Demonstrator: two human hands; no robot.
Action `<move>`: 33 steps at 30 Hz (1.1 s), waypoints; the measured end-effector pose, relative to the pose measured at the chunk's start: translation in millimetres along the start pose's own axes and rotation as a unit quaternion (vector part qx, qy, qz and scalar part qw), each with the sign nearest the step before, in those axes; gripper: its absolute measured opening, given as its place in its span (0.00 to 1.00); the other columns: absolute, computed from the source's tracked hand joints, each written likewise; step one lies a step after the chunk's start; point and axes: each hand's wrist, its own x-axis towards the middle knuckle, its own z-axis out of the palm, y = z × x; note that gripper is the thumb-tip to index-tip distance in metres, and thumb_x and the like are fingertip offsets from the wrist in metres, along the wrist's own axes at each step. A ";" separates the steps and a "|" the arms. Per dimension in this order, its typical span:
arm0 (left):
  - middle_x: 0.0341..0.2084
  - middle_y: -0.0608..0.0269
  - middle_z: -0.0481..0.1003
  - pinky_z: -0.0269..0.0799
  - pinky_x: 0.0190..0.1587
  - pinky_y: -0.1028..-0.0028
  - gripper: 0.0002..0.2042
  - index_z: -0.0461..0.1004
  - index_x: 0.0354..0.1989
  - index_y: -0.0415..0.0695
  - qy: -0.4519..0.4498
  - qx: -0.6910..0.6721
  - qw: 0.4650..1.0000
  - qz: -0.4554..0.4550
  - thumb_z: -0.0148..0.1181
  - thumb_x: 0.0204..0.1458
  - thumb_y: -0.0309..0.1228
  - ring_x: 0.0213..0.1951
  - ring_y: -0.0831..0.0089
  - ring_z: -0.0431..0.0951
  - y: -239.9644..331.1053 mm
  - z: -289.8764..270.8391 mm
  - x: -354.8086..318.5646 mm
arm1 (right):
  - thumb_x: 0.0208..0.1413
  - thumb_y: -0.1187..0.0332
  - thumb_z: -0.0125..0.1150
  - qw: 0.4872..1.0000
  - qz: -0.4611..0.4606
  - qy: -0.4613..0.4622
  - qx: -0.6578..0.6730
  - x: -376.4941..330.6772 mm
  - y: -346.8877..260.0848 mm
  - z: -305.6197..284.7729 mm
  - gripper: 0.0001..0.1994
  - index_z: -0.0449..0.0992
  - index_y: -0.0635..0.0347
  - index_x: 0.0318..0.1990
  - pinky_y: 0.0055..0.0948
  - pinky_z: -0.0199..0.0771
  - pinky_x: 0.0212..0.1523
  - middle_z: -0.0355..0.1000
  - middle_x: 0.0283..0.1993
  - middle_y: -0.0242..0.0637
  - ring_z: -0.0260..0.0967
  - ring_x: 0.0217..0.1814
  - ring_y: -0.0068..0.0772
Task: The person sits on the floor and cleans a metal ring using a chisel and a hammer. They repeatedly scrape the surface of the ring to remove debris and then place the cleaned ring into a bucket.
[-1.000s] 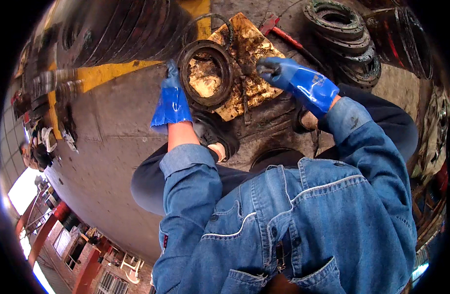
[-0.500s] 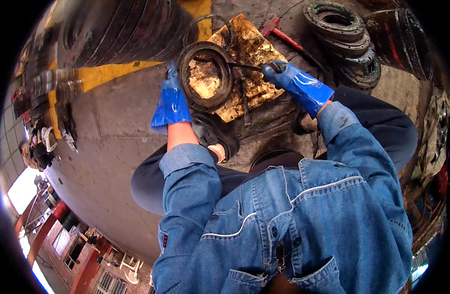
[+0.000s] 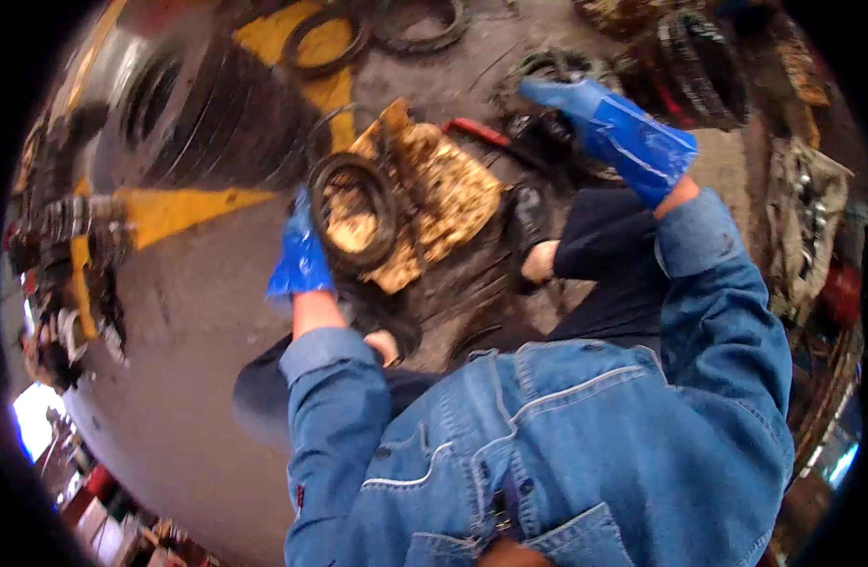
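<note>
One stretch of grey floor (image 3: 188,350) underlies everything, with a yellow painted line (image 3: 193,213) across its upper left. Person low on it, in a denim jacket (image 3: 566,444) and dark trousers. Row of large dark metal rings (image 3: 226,118) on edge, upper left. Stained yellowish board (image 3: 453,194) lies between the feet. Flanged rings (image 3: 547,64) piled toward upper right, blurred. Working piece, a dark metal flange ring (image 3: 385,213), is at the board's left side, tilted, its opening showing board beneath. Left hand (image 3: 301,225), blue glove, grips the ring's left rim; fingertips partly hidden behind it. Right hand (image 3: 577,104), same glove, well apart from that ring, over the near edge of the pile; fingers blurred, cannot tell whether clenched or released, nor whether touching. Smallest: red-handled hammer (image 3: 478,130), blurred, by the board's far edge.
</note>
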 end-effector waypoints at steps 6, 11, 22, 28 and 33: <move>0.47 0.54 0.73 0.70 0.47 0.68 0.26 0.62 0.61 0.46 -0.032 0.035 0.999 -0.008 0.54 0.50 0.31 0.44 0.62 0.75 18.8 17.7 -2.5 | 0.54 0.52 0.55 0.917 0.119 0.362 -0.122 -61.8 22.5 -191.0 0.22 0.75 0.58 0.49 0.30 0.64 0.42 0.73 0.41 0.45 0.66 0.42 0.33; 0.47 0.54 0.73 0.70 0.46 0.68 0.26 0.62 0.61 0.46 -0.077 0.117 0.990 -0.014 0.54 0.49 0.31 0.44 0.62 0.75 38.0 31.3 -17.0 | 0.54 0.51 0.52 0.784 0.320 0.457 -0.272 -63.1 100.1 -277.7 0.24 0.73 0.60 0.51 0.34 0.66 0.52 0.72 0.47 0.55 0.69 0.53 0.42; 0.45 0.41 0.73 0.70 0.48 0.64 0.40 0.65 0.53 0.30 -0.066 0.118 0.991 -0.014 0.70 0.35 0.47 0.47 0.53 0.74 45.7 78.2 -55.8 | 0.49 0.65 0.51 0.841 0.032 0.221 -0.493 -57.0 129.2 -245.9 0.12 0.76 0.67 0.30 0.45 0.66 0.39 0.71 0.32 0.56 0.69 0.37 0.57; 0.45 0.45 0.74 0.70 0.47 0.66 0.37 0.66 0.53 0.32 -0.079 0.033 0.995 -0.055 0.71 0.37 0.43 0.46 0.58 0.74 11.2 71.5 -55.6 | 0.55 0.57 0.55 0.955 0.174 0.240 0.030 -54.9 -12.5 -103.3 0.17 0.77 0.62 0.39 0.40 0.69 0.37 0.75 0.33 0.47 0.71 0.37 0.49; 0.32 0.60 0.77 0.71 0.33 0.71 0.23 0.72 0.45 0.33 -0.051 -0.080 0.995 -0.039 0.69 0.42 0.35 0.31 0.74 0.73 -12.7 51.0 -61.0 | 0.59 0.53 0.49 0.970 -0.193 0.098 -0.114 -27.5 -12.8 66.4 0.20 0.76 0.65 0.35 0.38 0.66 0.29 0.72 0.25 0.41 0.65 0.27 0.32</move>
